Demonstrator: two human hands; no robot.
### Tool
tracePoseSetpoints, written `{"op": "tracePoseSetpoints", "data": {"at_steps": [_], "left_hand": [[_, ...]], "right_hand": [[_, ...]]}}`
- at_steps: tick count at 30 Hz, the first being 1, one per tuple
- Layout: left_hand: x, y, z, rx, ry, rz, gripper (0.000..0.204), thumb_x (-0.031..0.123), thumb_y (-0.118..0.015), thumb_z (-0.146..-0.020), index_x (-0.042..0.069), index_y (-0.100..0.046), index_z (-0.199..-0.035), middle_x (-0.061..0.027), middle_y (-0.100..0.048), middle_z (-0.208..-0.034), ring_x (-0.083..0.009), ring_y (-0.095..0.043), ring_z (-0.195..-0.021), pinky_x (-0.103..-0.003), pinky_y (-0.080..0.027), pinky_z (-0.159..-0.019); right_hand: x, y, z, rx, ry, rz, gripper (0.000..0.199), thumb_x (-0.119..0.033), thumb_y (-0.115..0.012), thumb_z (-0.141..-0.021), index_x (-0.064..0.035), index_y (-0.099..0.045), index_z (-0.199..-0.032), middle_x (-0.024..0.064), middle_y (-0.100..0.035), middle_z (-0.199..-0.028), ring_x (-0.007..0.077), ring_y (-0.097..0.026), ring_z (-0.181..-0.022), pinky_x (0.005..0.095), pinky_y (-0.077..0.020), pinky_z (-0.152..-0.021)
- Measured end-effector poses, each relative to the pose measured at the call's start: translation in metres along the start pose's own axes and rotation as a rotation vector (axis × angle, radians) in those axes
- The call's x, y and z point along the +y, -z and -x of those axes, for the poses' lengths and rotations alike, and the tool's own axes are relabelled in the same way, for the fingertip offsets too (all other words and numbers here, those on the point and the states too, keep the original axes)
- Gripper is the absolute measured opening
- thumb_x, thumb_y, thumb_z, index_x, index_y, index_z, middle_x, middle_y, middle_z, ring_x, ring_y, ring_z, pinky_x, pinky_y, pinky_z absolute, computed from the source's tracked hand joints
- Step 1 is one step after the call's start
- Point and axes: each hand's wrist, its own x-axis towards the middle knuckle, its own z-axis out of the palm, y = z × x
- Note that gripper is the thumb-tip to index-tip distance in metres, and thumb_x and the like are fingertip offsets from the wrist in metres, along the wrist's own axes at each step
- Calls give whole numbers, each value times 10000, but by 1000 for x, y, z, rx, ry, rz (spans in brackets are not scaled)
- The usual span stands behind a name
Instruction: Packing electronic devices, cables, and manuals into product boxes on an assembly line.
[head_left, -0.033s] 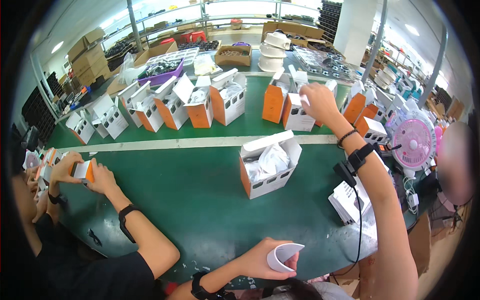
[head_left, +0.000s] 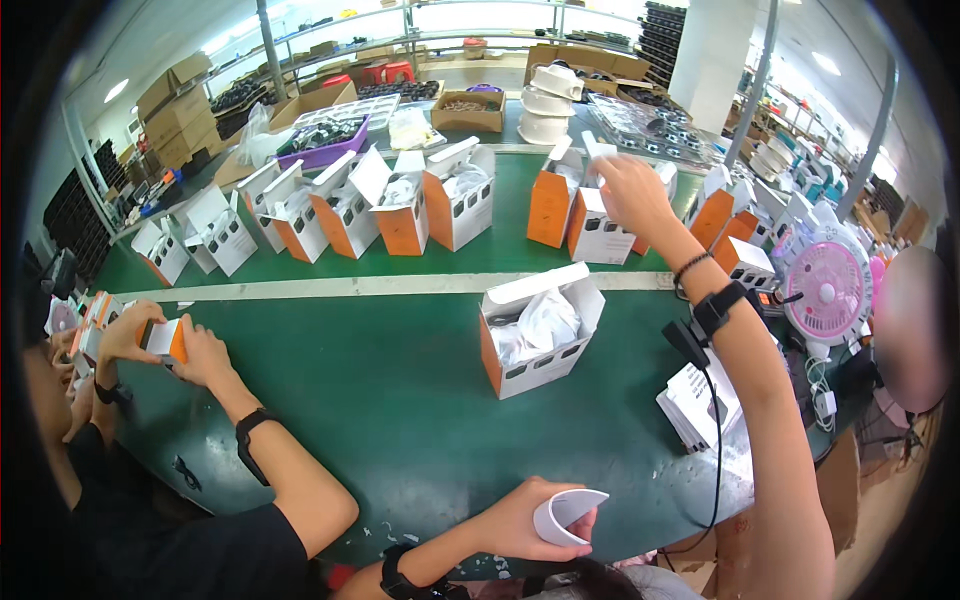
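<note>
My left hand (head_left: pixel 535 515), near the front edge, is closed around a curled white booklet or sheet of paper (head_left: pixel 570 512). My right hand (head_left: pixel 635 192) reaches to the far row, over an open white-and-orange box (head_left: pixel 600 238). Its fingers are bent at the raised flap (head_left: pixel 594 147); what they grip is partly hidden. Beside that box stands another open box (head_left: pixel 550 207) with an orange side. In the middle of the green table, an open box (head_left: pixel 543 375) holds white plastic-wrapped contents (head_left: pixel 548 320), its lid tilted back.
Several open boxes (head_left: pixel 405 228) line the far left. White booklets (head_left: pixel 695 405) lie stacked beneath my right forearm. A pink fan (head_left: pixel 828 285) stands at right. To the left, another person's hand (head_left: pixel 205 355) holds a small orange-and-white box (head_left: pixel 164 341). A black cable (head_left: pixel 718 450) hangs from my right wrist.
My right hand has shifted slightly up and left at the far box. My left hand keeps its place with the curled paper.
</note>
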Motion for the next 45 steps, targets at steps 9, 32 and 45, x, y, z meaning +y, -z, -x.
{"op": "tracePoseSetpoints", "data": {"at_steps": [9,32,45], "left_hand": [[-3,6,12,69,24,-63,206,92,-783,-700,43,-599,-778,-5,-647,-716,-66,-601,-665,-221,-483,-628],[24,-73,47,-16,-227,-10,334,39,-783,-681,11,-600,-960,-51,-652,-842,-143,-630,-724,-253,-505,-673],[-19,-84,-4,-36,142,284,415,32,-790,-689,11,-559,-1034,-85,-651,-934,-148,-645,-835,-278,-525,-740]], "right_hand": [[18,-47,-67,-59,314,309,127,-66,-586,-761,-161,-670,-774,43,-649,-731,235,-636,-829,332,-470,-826],[-160,192,106,-336,189,-761,208,-59,-630,-768,-38,-652,-974,145,-640,-803,345,-621,-733,408,-486,-650],[-162,222,163,-479,236,-938,317,-102,-686,-641,-43,-552,-922,86,-614,-796,284,-624,-714,373,-480,-570]]}}
